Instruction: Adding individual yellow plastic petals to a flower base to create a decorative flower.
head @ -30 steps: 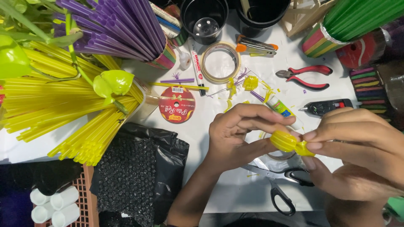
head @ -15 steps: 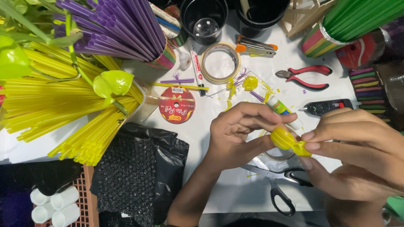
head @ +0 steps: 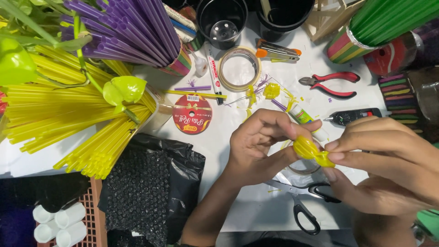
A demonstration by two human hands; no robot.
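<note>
Above one pair of scissors (head: 302, 206), two hands, left (head: 260, 144) and right (head: 388, 169), fingers pinched shut on one yellow folded piece (head: 312, 151)

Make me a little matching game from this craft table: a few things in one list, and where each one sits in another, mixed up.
Things:
1. yellow folded piece
2. scissors
3. pliers
4. tape roll

Places:
A. flat on the table under the two hands
B. pinched between the left hand and the right hand
C. just below the black cups
D. left of the striped can of green straws

Pairs: 1-B, 2-A, 3-D, 4-C
</note>
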